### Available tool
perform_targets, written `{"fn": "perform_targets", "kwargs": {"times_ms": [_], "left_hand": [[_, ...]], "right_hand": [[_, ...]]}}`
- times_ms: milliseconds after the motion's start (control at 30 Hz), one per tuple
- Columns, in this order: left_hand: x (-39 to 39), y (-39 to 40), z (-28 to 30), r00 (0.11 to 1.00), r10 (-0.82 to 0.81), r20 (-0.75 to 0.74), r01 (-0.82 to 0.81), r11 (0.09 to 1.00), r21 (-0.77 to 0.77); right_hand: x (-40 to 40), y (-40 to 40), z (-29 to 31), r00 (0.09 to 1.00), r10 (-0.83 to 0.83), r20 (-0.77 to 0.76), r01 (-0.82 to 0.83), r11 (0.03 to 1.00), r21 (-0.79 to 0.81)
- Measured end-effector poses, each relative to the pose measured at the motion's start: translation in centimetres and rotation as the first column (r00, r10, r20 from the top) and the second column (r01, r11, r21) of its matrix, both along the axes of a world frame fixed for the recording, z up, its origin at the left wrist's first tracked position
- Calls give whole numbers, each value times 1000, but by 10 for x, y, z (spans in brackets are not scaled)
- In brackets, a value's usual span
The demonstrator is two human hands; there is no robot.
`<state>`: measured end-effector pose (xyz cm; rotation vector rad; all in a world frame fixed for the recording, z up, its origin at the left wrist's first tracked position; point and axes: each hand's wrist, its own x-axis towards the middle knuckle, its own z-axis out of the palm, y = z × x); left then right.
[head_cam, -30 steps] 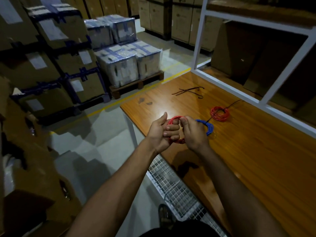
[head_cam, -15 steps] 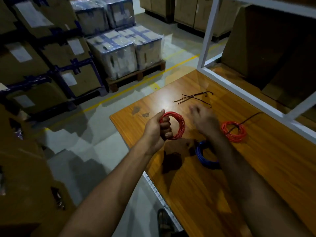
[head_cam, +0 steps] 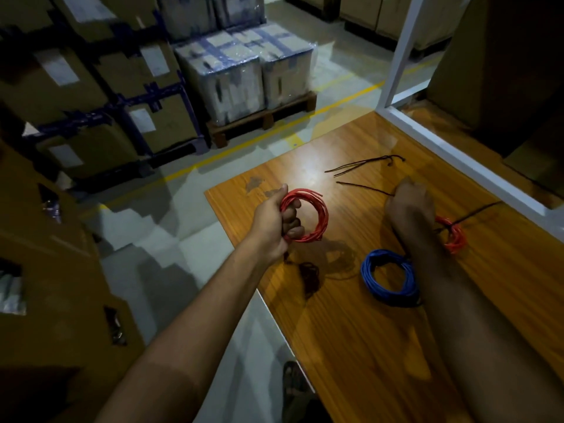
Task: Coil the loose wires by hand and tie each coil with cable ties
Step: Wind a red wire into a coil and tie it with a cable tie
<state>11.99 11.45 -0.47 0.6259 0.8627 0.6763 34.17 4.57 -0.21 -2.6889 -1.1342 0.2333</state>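
Note:
My left hand is closed around a red wire coil, held upright just above the near left corner of the wooden table. My right hand reaches across the table, fingers closed on one black cable tie that trails to the left of it. Further black cable ties lie beyond. A blue wire coil lies flat beside my right forearm. A second red coil, with a black tie sticking out of it, lies right of my right wrist.
A white metal shelf frame borders the table's far right side, cardboard boxes behind it. Wrapped cartons on a wooden pallet stand past the table. Stacked cardboard boxes fill the left. The grey floor has a yellow line.
My right hand left the red coil and reached across to the cable ties, closing on one. The left hand alone holds the coil. The view shifted, bringing the blue coil nearer.

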Motion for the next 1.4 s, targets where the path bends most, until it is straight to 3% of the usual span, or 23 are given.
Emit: {"fn": "perform_targets", "kwargs": {"times_ms": [133, 400, 700, 900, 1100, 1233, 1400], "left_hand": [[-19, -14, 11, 998, 14, 65, -13, 1000, -10], [-60, -48, 47, 992, 72, 105, -80, 994, 76], [-100, -75, 62, 993, 94, 64, -103, 984, 147], [-113, -85, 65, 1000, 17, 16, -19, 984, 177], [-116, -91, 66, 987, -117, 108, 108, 990, 89], [-122, -90, 68, 988, -106, 113, 95, 990, 100], [-129, -86, 69, 999, -36, 23, 31, 985, 168]], "right_hand": [[-5, -12, 0, 999, -34, -9, 35, 987, 156], [-58, -36, 57, 956, 291, 32, -281, 883, 377], [-87, -61, 97, 738, 674, 31, -614, 653, 443], [-103, -51, 116, 647, 761, -40, -619, 555, 555], [-129, -22, 109, 645, 763, -46, -635, 568, 523], [-140, -14, 103, 660, 750, -40, -608, 564, 558], [-153, -19, 103, 584, 789, -191, -546, 555, 627]]}}
